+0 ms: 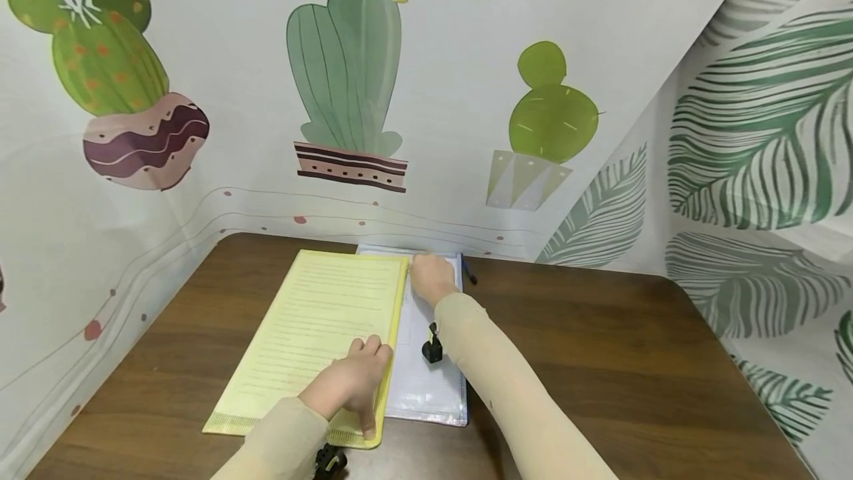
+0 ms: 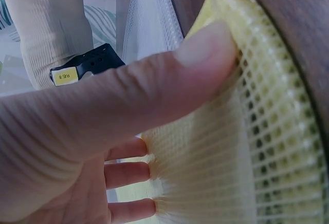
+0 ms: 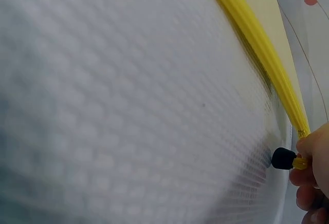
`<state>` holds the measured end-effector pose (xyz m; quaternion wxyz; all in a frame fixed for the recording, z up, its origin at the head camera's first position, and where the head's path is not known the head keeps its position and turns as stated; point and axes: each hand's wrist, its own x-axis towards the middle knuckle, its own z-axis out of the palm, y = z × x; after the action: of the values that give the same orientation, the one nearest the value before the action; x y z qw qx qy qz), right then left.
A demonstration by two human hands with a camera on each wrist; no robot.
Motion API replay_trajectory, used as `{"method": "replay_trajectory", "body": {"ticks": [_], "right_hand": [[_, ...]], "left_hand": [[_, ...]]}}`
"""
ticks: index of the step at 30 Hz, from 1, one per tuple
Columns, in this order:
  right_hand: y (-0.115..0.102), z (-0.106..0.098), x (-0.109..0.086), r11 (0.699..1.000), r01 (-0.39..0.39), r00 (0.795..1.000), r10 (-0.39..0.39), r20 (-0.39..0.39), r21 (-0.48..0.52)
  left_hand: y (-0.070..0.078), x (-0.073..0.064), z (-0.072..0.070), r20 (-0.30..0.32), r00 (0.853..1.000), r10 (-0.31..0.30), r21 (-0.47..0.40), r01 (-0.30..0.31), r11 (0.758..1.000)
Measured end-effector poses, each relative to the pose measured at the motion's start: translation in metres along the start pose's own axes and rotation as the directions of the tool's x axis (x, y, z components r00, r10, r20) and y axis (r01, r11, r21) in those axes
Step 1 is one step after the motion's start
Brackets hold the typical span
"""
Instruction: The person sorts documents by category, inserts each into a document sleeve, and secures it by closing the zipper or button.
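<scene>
A yellow mesh zipper pouch (image 1: 326,302) with a lined sheet showing through lies flat on the table. My left hand (image 1: 356,380) rests on its near right part; in the left wrist view the thumb (image 2: 205,49) presses beside the corner, and straight fingers touch the mesh. At the far right corner my right hand (image 1: 433,278) is curled, pinching the end of the yellow zipper (image 3: 257,44) in the right wrist view. A small black knob (image 3: 282,158) with a yellow piece sits by those fingertips. Partly under the yellow pouch is a clear blue-edged mesh pouch (image 1: 426,391).
A dark blue pen (image 1: 469,270) lies by the far right corner of the blue-edged pouch. The brown wooden table (image 1: 600,361) ends at a wall hanging (image 1: 453,95) printed with cacti and leaves. Each wrist carries a small black camera mount.
</scene>
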<state>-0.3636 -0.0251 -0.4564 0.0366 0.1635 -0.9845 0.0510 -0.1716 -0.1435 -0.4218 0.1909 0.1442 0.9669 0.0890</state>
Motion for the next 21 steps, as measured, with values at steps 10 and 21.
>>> {"method": "replay_trajectory", "body": {"ticks": [10, 21], "right_hand": [[0.0033, 0.0012, 0.0073, 0.998, -0.019, 1.000, 0.018, 0.007, 0.052], [0.0036, 0.0021, 0.0096, 0.999, -0.033, 0.999, 0.033, 0.017, 0.029]], "left_hand": [[-0.0001, 0.0012, 0.0011, -0.008, 1.000, -0.001, 0.006, 0.001, 1.000], [0.0001, 0.0005, 0.0020, -0.009, 1.000, -0.001, -0.026, 0.001, 1.000]]}}
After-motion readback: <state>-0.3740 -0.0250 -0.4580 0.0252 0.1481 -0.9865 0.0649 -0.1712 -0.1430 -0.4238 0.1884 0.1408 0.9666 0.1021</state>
